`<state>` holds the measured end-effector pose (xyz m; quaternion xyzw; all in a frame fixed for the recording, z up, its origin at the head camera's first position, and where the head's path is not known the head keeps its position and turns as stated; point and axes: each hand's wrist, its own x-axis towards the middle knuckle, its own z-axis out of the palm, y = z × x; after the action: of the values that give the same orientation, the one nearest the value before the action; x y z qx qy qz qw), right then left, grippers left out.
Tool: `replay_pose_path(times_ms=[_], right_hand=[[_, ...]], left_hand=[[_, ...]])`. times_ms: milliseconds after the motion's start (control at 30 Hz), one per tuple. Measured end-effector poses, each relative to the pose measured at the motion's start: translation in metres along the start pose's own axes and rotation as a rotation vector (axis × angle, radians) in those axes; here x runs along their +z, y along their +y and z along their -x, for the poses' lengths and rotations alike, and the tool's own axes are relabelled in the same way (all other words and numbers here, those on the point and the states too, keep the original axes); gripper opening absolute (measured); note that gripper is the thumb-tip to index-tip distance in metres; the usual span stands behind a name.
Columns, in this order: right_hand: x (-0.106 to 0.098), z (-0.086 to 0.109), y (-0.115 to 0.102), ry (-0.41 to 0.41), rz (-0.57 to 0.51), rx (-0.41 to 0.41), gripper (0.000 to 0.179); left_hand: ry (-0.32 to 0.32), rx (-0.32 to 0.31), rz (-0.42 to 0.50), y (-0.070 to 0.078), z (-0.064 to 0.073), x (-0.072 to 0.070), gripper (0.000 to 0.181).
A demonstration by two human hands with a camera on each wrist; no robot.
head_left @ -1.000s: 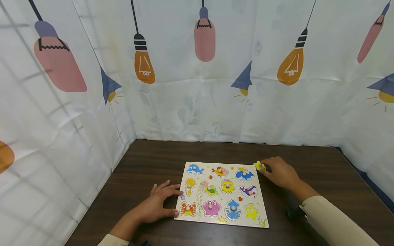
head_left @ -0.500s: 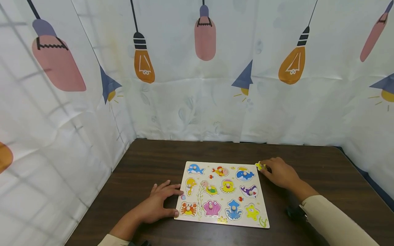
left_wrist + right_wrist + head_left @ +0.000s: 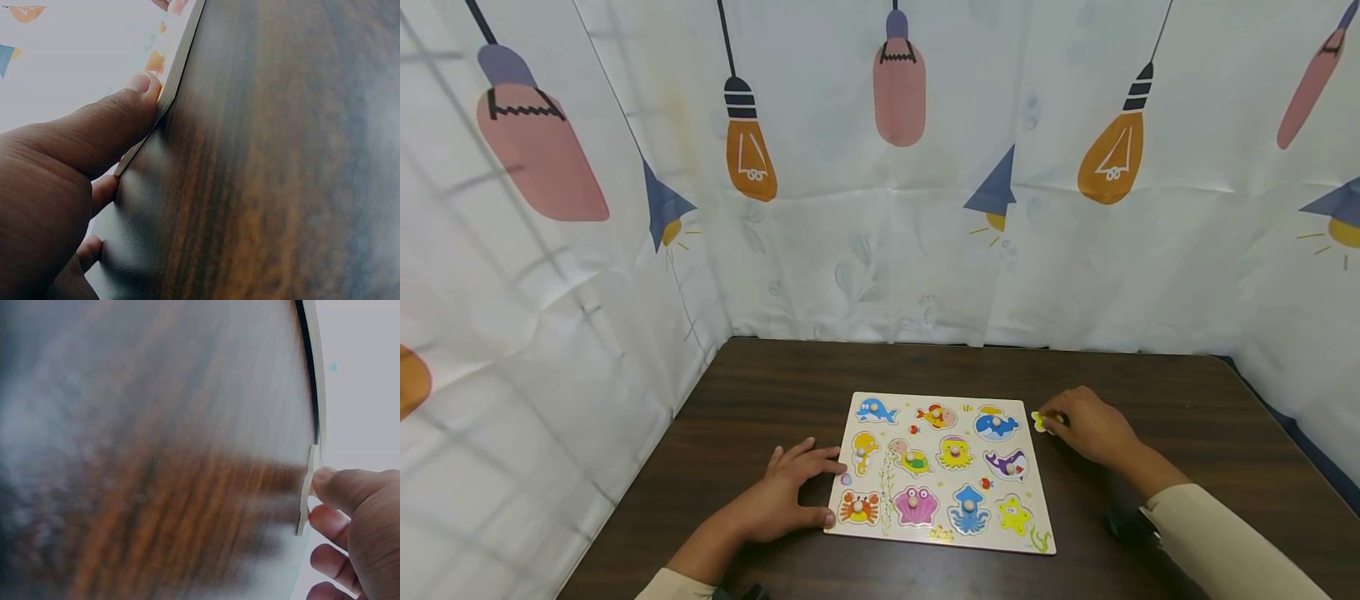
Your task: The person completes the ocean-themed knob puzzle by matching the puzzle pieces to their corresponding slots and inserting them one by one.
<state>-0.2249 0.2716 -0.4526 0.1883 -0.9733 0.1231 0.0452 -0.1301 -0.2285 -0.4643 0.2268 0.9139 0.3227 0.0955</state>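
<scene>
A wooden peg puzzle board [image 3: 880, 533] with sea-animal pieces lies on the table. My left hand [image 3: 786, 496] rests at its left edge, fingers spread and thumb [image 3: 134, 100] touching the near corner. Beyond the board's right edge, my right hand [image 3: 1090, 423] pinches a yellow star puzzle piece [image 3: 1038, 422] between thumb and fingers. Seen edge-on in the right wrist view, that piece [image 3: 306, 494] stands close over the tabletop. The crab piece [image 3: 859, 508] sits nearest my left hand. A yellow star shape [image 3: 1014, 516] without a visible knob shows at the board's lower right.
The dark wood-grain table [image 3: 790, 375] stretches around the board, with its far edge near a patterned white curtain [image 3: 880, 267]. More curtain hangs along the left side.
My right hand, pinching the star piece, has moved slightly right and nearer to me, leaving a gap from the board's corner. My left hand stays put on the board's edge.
</scene>
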Motion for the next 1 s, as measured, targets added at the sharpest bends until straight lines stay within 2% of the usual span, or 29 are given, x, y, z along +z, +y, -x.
replay_pose_path(times_ms=[333, 767, 1000], right_hand=[[-0.006, 0.008, -0.007, -0.018, -0.044, -0.019, 0.016], [-0.004, 0.019, -0.006, -0.037, -0.084, 0.007, 0.007], [-0.007, 0.031, -0.014, -0.036, -0.097, -0.024, 0.009]], left_hand=[[0.000, -0.004, -0.001, 0.001, 0.000, -0.001, 0.062], [-0.004, -0.016, -0.019, -0.001, 0.002, 0.001, 0.062], [0.001, -0.015, -0.020, -0.001, 0.001, 0.001, 0.061]])
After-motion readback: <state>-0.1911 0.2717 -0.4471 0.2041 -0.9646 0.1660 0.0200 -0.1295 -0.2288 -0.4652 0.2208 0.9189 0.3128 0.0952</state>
